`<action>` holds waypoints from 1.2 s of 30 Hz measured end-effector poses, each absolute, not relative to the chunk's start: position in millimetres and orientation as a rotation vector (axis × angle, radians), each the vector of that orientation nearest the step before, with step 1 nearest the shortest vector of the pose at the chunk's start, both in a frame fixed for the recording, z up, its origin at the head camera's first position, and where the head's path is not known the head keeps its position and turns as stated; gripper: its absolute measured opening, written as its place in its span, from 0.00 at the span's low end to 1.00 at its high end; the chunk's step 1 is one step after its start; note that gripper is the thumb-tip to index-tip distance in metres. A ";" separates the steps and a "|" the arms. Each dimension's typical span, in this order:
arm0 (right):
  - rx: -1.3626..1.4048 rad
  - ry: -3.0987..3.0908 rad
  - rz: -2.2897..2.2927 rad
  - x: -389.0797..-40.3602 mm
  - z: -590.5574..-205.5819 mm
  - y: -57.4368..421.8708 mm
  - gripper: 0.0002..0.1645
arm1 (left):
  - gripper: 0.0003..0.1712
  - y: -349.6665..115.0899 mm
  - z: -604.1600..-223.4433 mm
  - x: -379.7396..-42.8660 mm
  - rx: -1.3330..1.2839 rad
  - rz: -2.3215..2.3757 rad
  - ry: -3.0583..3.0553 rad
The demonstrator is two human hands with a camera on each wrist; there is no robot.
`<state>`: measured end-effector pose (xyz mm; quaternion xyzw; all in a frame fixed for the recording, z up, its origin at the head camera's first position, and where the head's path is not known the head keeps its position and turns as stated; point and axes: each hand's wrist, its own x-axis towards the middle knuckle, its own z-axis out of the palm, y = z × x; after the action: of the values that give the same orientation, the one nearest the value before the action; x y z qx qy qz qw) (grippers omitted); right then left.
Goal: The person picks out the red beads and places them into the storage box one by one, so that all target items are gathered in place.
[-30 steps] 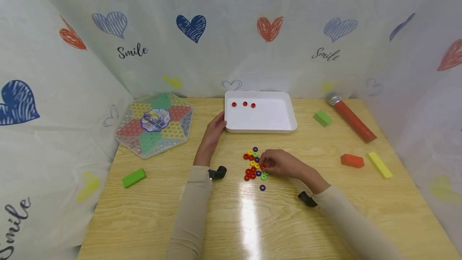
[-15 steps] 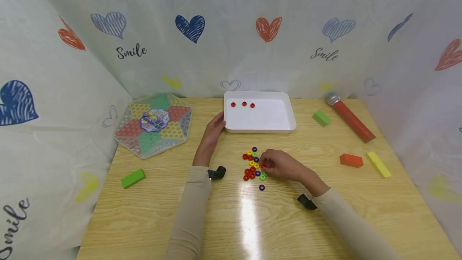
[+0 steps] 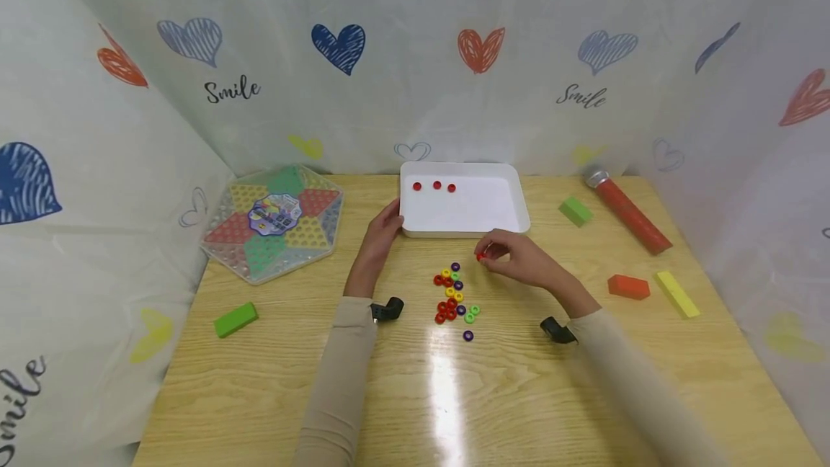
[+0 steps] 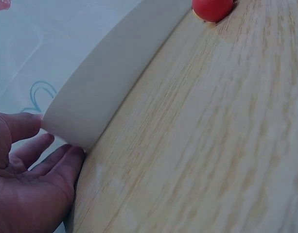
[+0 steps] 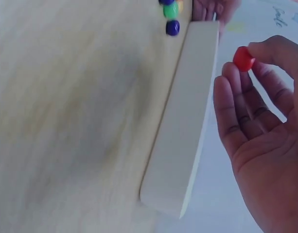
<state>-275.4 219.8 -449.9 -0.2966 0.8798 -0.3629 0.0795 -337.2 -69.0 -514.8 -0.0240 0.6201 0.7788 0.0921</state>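
Between thumb and fingertips my right hand (image 3: pixel 515 258) pinches a small red bead (image 5: pixel 243 59), just in front of the white tray (image 3: pixel 463 229). My left hand (image 3: pixel 378 240) holds the tray's front left corner, thumb near the rim and fingers low against the wall (image 4: pixel 85 102). Three red beads lie inside the tray in a row at the back left; the middle one (image 3: pixel 437 185) is one of them. On the table in front is a loose cluster of ring-shaped beads: red (image 3: pixel 451 303), yellow (image 3: pixel 450 292), green (image 3: pixel 469 318) and purple (image 3: pixel 468 336).
A hexagonal board with coloured triangles (image 3: pixel 266 254) stands at the left, with a green block (image 3: pixel 235 320) nearer. At the right lie a red tube with a silver end (image 3: pixel 632 215), a green block (image 3: pixel 576 212), a red block (image 3: pixel 628 287) and a yellow block (image 3: pixel 677 295). Fabric walls surround the table.
My right hand has lifted away from the cluster with the red bead and moved forward toward the tray, uncovering the green beads. The left hand has stayed at the tray's corner.
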 end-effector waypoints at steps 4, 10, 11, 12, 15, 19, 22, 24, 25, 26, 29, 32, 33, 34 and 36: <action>-0.848 2.627 -1.136 -294.9 -443.8 225.5 0.09 | 0.28 -71.0 -514.2 -336.8 -0.088 2.316 1.843; -0.754 2.633 -1.142 -324.8 -437.1 231.3 0.08 | 0.29 -74.1 -514.2 -334.5 -0.109 2.296 1.855; -0.746 2.644 -1.132 -329.6 -435.8 231.9 0.08 | 0.29 -74.5 -513.9 -334.6 -0.105 2.293 1.858; -0.745 2.651 -1.128 -334.4 -434.6 232.4 0.08 | 0.29 -74.9 -513.7 -334.7 -0.102 2.294 1.857; -0.737 2.682 -1.105 -347.5 -430.3 233.0 0.10 | 0.29 -75.7 -512.7 -335.7 -0.100 2.291 1.865; -0.705 2.698 -1.109 -363.4 -424.9 230.9 0.11 | 0.28 -76.5 -511.7 -337.1 -0.104 2.292 1.867; -0.660 2.704 -1.116 -374.2 -422.8 228.8 0.11 | 0.28 -76.3 -511.1 -336.9 -0.109 2.296 1.862; -0.646 2.705 -1.104 -381.4 -422.4 228.1 0.11 | 0.28 -75.9 -510.7 -336.3 -0.108 2.297 1.860; -0.649 2.705 -1.097 -385.0 -422.4 227.6 0.11 | 0.28 -75.6 -510.7 -336.3 -0.106 2.295 1.860; -0.653 2.705 -1.088 -388.7 -422.6 227.5 0.12 | 0.28 -75.3 -510.8 -336.3 -0.102 2.296 1.858; -0.652 2.703 -1.053 -399.3 -421.1 226.0 0.11 | 0.28 -73.9 -510.9 -337.4 -0.092 2.298 1.855; -0.629 2.711 -1.012 -407.6 -419.2 224.2 0.11 | 0.28 -71.8 -511.1 -338.0 -0.098 2.303 1.838; -0.623 2.714 -0.996 -409.8 -419.1 223.9 0.12 | 0.28 -70.8 -510.9 -337.7 -0.098 2.303 1.837; -0.616 2.718 -0.980 -411.9 -419.7 223.9 0.12 | 0.28 -70.0 -510.9 -337.1 -0.101 2.307 1.829; -0.607 2.722 -0.961 -414.3 -420.6 224.2 0.12 | 0.28 -68.0 -511.7 -335.6 -0.101 2.308 1.821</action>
<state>-414.3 224.2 -420.6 -0.2050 0.9184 -0.3244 0.0958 -335.6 -68.0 -511.7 -0.0341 0.6159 0.7807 0.0996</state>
